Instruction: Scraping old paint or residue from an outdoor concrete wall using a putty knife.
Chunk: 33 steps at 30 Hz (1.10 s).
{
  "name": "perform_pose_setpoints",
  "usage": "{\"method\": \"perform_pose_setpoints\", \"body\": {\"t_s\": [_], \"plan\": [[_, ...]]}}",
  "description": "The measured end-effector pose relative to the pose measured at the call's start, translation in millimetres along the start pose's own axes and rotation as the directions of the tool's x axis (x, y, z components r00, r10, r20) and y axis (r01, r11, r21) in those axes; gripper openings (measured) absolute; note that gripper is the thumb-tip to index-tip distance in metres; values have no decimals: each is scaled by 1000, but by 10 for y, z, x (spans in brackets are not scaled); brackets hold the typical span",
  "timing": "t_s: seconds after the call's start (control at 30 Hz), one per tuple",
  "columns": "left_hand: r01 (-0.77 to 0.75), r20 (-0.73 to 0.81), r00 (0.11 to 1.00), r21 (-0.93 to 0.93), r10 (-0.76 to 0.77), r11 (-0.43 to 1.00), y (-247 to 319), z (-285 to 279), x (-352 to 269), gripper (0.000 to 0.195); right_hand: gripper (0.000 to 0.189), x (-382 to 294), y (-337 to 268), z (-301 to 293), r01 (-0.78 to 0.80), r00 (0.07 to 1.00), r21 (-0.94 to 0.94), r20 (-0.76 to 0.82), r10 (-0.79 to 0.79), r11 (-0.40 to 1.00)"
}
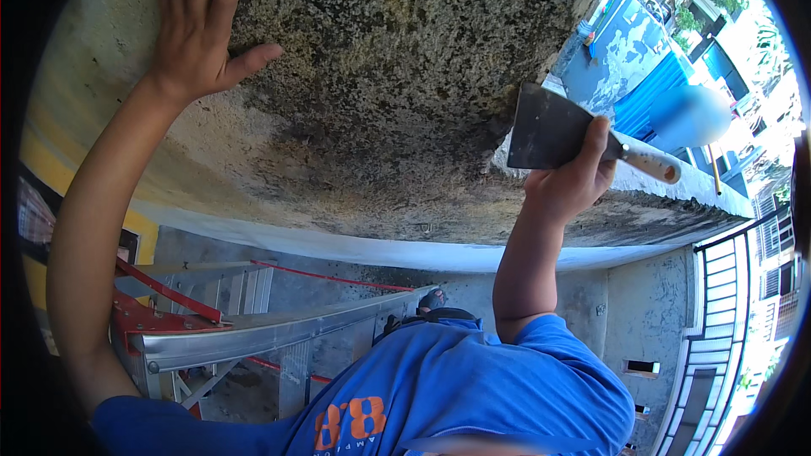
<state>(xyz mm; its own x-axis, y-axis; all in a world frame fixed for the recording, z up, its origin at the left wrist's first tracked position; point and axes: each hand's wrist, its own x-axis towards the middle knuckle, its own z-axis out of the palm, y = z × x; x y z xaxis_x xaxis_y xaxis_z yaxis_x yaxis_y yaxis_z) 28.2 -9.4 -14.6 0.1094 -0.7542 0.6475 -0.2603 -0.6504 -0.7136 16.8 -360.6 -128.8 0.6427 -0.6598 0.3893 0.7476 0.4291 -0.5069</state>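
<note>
My left hand is spread on the weathered concrete slab, fingers apart and holding nothing. The slab's surface is rough, with dark mould and pale, barer patches toward the left. On the other side, my right hand grips a putty knife. Its wide, dark metal blade points left, over the slab's chipped right edge, and its worn light handle sticks out to the right past my thumb. Whether the blade touches the concrete cannot be told.
An aluminium stepladder with a red top stands at lower left, close to my left arm. The slab ends at a broken edge; a pale ledge runs right. Far below lies a grey floor. A metal gate stands at right.
</note>
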Motion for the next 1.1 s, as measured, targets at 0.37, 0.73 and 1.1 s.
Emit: {"method": "perform_pose_setpoints", "body": {"t_s": [0.37, 0.73, 1.1], "plan": [[-37, 8, 999, -22, 37, 999, -7, -38, 44, 77, 18, 78, 15, -228, 31, 999, 39, -34, -30, 999], [-188, 102, 966, -361, 239, 913, 839, -272, 352, 40, 17, -252, 305, -1060, -74, 988, -125, 126, 90, 989], [-67, 670, 703, -271, 238, 960, 1349, -260, 237, 74, 20, -113, 361, -876, 400, 872, -191, 381, -308, 896]]}}
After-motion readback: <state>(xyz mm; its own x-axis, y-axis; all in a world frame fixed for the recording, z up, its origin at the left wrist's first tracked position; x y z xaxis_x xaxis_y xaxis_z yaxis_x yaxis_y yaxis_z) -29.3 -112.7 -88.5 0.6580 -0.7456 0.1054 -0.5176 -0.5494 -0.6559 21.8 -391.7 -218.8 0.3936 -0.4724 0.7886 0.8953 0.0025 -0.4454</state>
